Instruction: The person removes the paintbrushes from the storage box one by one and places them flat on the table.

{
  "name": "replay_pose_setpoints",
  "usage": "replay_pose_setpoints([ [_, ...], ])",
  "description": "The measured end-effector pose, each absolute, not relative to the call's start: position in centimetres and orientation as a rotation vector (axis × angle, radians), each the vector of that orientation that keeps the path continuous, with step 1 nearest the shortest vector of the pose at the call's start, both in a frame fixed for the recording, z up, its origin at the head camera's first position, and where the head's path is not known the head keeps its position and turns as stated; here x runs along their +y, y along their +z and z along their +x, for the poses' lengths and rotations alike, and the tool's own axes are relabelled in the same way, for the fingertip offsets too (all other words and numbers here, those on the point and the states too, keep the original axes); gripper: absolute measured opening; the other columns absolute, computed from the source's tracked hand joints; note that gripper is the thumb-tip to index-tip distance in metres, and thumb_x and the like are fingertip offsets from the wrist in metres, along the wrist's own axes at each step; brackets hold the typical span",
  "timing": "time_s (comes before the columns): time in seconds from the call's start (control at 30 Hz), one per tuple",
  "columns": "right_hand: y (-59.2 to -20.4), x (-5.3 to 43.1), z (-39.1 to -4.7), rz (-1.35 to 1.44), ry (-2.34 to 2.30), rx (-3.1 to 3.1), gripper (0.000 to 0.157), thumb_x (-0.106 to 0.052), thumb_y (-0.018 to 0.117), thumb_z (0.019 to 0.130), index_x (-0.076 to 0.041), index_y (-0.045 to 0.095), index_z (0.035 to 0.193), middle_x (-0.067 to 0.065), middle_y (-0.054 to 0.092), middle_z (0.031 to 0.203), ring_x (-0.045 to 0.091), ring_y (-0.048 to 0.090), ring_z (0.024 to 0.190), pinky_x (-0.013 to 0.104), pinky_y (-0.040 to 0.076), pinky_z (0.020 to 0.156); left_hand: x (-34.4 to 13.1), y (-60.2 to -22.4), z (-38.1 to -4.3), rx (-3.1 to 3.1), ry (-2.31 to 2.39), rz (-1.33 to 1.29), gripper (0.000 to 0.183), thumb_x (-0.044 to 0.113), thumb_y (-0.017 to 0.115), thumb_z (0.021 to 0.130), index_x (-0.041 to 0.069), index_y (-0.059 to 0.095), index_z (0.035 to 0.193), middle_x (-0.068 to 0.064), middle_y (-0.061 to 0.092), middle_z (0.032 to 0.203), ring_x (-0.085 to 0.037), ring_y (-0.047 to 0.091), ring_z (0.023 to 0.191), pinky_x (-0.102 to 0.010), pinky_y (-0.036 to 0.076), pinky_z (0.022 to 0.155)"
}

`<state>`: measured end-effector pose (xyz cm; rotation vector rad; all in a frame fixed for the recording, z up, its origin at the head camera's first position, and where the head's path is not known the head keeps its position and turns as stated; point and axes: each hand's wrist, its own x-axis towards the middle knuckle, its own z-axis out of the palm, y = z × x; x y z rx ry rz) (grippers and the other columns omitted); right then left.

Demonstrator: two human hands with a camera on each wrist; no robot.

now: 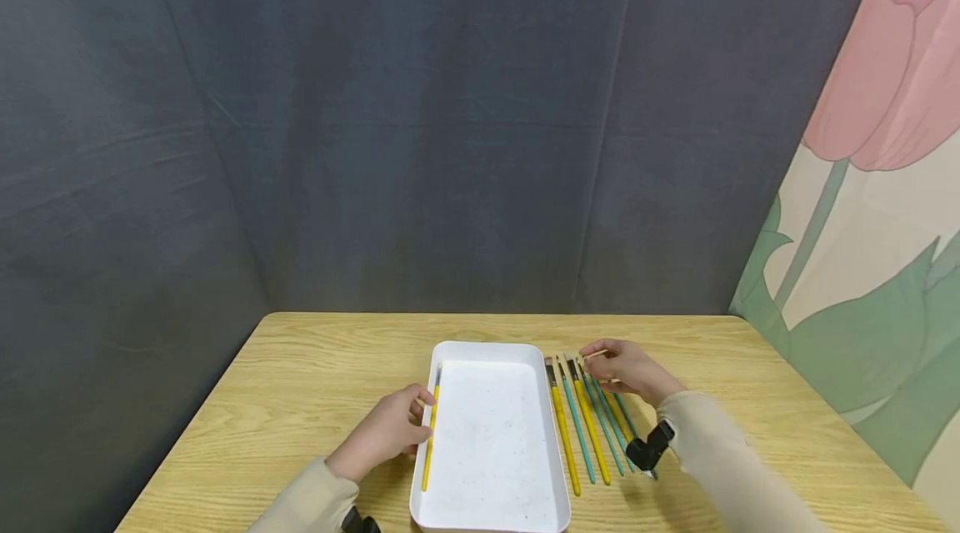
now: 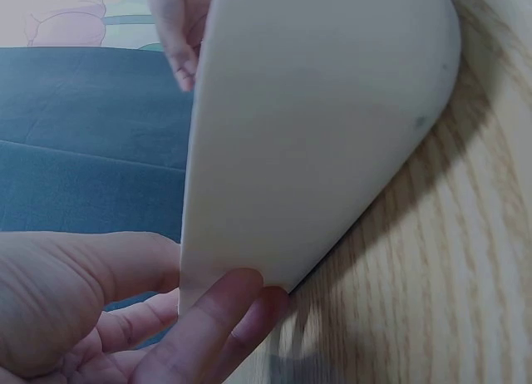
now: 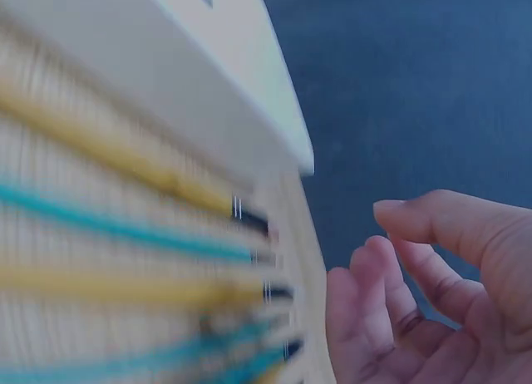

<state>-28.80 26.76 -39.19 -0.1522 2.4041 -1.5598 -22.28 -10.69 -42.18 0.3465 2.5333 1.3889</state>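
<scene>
A white rectangular tray (image 1: 495,441) rests on the table. Along its left wall lies one yellow-handled paintbrush (image 1: 431,441), bristles pointing away. My left hand (image 1: 387,430) grips the tray's left rim, thumb over the edge; the left wrist view shows its fingers against the outer wall (image 2: 307,110). To the right of the tray, several yellow paintbrushes (image 1: 564,433) and teal paintbrushes (image 1: 579,433) lie roughly side by side. Above the bristle ends of the rightmost ones hovers my right hand (image 1: 626,368). In the right wrist view that hand (image 3: 432,292) has loosely bent fingers, holding nothing.
The wooden table (image 1: 337,358) extends on both sides of the tray. A dark cloth (image 1: 450,141) hangs behind its far edge, and a tulip-patterned cloth (image 1: 862,224) hangs at the right.
</scene>
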Motion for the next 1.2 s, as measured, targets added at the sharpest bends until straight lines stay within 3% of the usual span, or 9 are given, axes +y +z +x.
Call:
replay_pose_setpoints([
  [0.27, -38.1, 21.3, -28.8, -0.225, -1.654, 2.269, 0.038, -0.011, 0.061, 0.093, 0.007, 0.049, 0.124, 0.006, 0.056, 0.091, 0.016, 0.057, 0.077, 0.034, 0.057, 0.079, -10.7, -42.3, -22.3, 2.526, 1.394, 0.349, 0.035, -0.002, 0.066, 0.086, -0.001, 0.054, 0.118, -0.013, 0.053, 0.094, -0.015, 0.056, 0.061, -0.032, 0.052, 0.054],
  [0.53, -37.9, 15.3, -28.4, -0.296, -1.661, 2.144, 0.03, -0.002, 0.059, 0.092, 0.008, 0.051, 0.119, 0.009, 0.06, 0.094, 0.018, 0.06, 0.084, 0.039, 0.057, 0.085, -10.8, -42.3, -22.4, 2.529, 1.404, 0.344, 0.035, -0.003, 0.065, 0.085, -0.001, 0.054, 0.118, -0.013, 0.053, 0.094, -0.015, 0.057, 0.061, -0.031, 0.052, 0.054],
  [0.93, -40.4, 8.8, -28.4, -0.209, -1.62, 2.131, 0.026, 0.003, 0.061, 0.086, 0.009, 0.057, 0.111, 0.007, 0.061, 0.083, 0.016, 0.061, 0.075, 0.038, 0.059, 0.08, -10.7, -42.3, -22.4, 2.568, 1.388, 0.347, 0.034, -0.003, 0.067, 0.082, -0.001, 0.055, 0.114, -0.011, 0.054, 0.089, -0.014, 0.057, 0.058, -0.028, 0.052, 0.051],
  [1.2, -42.0, 7.0, -28.1, -0.228, -1.565, 2.135, 0.023, 0.008, 0.06, 0.082, 0.008, 0.059, 0.105, 0.006, 0.057, 0.073, 0.014, 0.057, 0.066, 0.028, 0.058, 0.067, -10.7, -42.3, -22.4, 2.559, 1.412, 0.374, 0.034, -0.004, 0.067, 0.081, -0.002, 0.054, 0.112, -0.01, 0.055, 0.087, -0.014, 0.057, 0.056, -0.027, 0.052, 0.05],
])
